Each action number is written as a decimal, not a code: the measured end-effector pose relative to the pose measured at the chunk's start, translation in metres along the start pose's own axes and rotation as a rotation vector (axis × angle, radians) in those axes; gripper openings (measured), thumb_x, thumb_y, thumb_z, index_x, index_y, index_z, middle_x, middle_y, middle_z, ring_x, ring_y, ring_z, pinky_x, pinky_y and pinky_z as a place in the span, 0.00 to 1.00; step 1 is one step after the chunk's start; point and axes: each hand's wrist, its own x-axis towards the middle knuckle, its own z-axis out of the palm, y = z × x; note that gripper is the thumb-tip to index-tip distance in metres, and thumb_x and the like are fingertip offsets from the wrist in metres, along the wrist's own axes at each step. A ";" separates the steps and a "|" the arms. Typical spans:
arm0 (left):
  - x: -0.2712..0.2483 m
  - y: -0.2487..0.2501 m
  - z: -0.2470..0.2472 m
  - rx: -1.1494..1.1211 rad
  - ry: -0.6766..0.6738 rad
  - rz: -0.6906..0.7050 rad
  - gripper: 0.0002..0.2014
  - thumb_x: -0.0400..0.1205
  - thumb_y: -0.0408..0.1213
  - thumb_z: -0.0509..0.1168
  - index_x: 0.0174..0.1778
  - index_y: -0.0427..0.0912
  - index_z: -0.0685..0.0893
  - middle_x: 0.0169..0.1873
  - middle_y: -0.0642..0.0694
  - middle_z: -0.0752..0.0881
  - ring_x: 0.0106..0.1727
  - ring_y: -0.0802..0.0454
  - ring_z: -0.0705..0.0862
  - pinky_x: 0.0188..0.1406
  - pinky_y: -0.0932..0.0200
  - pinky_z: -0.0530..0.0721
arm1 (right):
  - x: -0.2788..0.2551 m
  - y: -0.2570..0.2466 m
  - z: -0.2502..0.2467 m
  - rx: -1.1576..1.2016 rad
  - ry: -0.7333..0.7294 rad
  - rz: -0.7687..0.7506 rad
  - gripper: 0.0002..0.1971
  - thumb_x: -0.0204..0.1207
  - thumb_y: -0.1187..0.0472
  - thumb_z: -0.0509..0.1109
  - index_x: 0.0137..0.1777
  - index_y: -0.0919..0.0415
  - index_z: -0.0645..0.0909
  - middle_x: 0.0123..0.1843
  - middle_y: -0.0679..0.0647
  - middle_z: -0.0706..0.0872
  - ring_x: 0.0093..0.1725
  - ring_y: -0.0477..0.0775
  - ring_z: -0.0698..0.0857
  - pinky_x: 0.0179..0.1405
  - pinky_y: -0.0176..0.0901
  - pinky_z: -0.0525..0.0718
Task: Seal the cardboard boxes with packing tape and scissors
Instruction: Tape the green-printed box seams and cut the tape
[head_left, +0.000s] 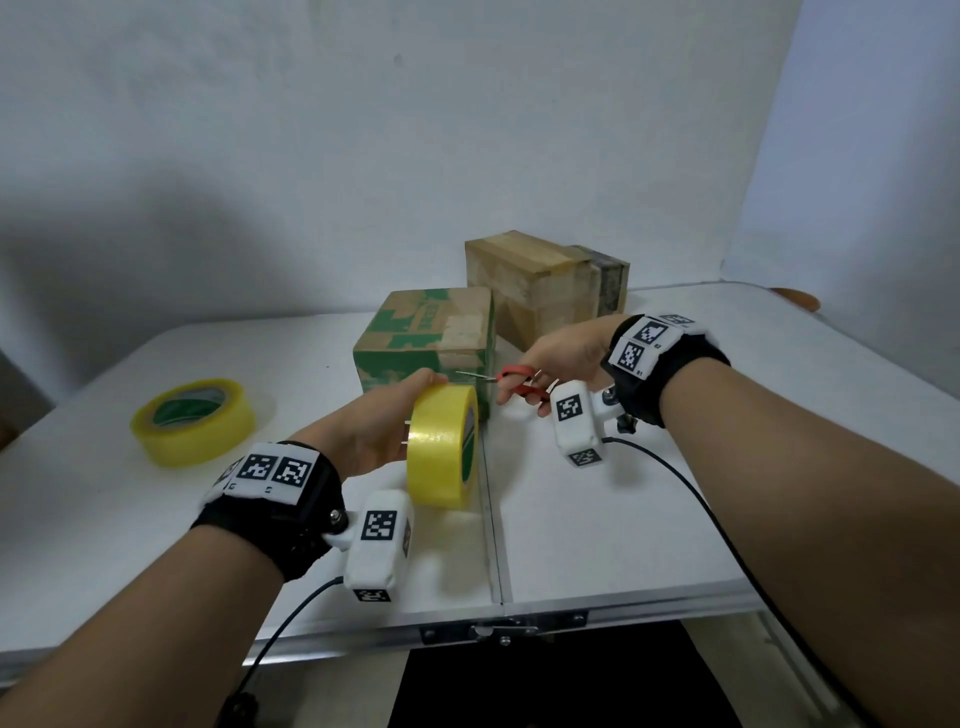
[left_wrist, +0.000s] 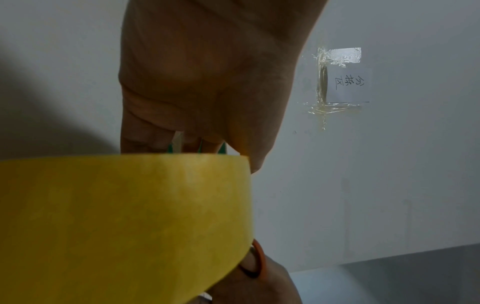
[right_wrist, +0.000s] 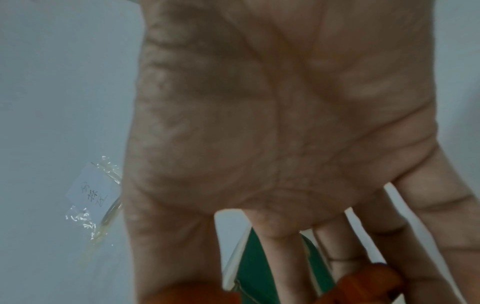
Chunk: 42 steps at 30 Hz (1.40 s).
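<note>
The person's left hand (head_left: 382, 421) holds a yellow tape roll (head_left: 442, 446) on edge, lifted off the white tabletop (head_left: 597, 519), in front of the green box (head_left: 426, 340). Its grip is closed over the roll: the thumb lies across the top of the rim, and in the left wrist view the fingers (left_wrist: 145, 139) go down behind the yellow band (left_wrist: 124, 216). The right hand (head_left: 558, 358) holds the red-handled scissors (head_left: 511, 383), fingers curled through and around the handles, so that grip is closed on the tool. The blades point left toward the roll and the top front edge of the green box, with their tips just beside the left thumb. I cannot tell how far the blades are parted, nor whether a strip of tape runs between roll and box. The right wrist view shows the palm (right_wrist: 272, 113), with orange-red handle (right_wrist: 369, 286) blurred at the fingers and the green box (right_wrist: 257, 267) beyond them.

The green box sits near the middle of the tabletop, flaps down, with a pale patch on its top. Behind it and to the right stands a brown box (head_left: 540, 283), taller, with tape across its top. A second yellow roll (head_left: 196, 420) lies flat on the tabletop well to the left. On the wall a small paper note (left_wrist: 348, 84) with handwriting is fixed with clear tape.
</note>
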 end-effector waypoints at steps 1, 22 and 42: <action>-0.001 0.001 0.000 0.004 -0.001 -0.004 0.17 0.83 0.49 0.64 0.66 0.48 0.79 0.64 0.34 0.83 0.64 0.36 0.84 0.64 0.40 0.82 | 0.002 -0.002 -0.001 -0.005 -0.006 -0.003 0.09 0.77 0.56 0.73 0.47 0.62 0.88 0.36 0.54 0.78 0.36 0.50 0.75 0.45 0.40 0.76; -0.003 0.004 0.002 0.014 -0.001 -0.009 0.13 0.84 0.48 0.63 0.61 0.49 0.81 0.64 0.35 0.83 0.55 0.43 0.86 0.61 0.44 0.83 | 0.027 -0.015 -0.011 -0.259 -0.012 0.102 0.17 0.63 0.46 0.84 0.37 0.60 0.89 0.37 0.59 0.75 0.31 0.49 0.70 0.33 0.41 0.71; -0.007 0.006 0.000 0.022 -0.029 0.005 0.18 0.84 0.48 0.63 0.68 0.48 0.78 0.63 0.37 0.85 0.58 0.40 0.87 0.53 0.48 0.88 | 0.008 -0.010 0.007 -0.507 0.020 0.279 0.13 0.78 0.48 0.72 0.47 0.59 0.80 0.39 0.53 0.79 0.37 0.50 0.76 0.41 0.42 0.75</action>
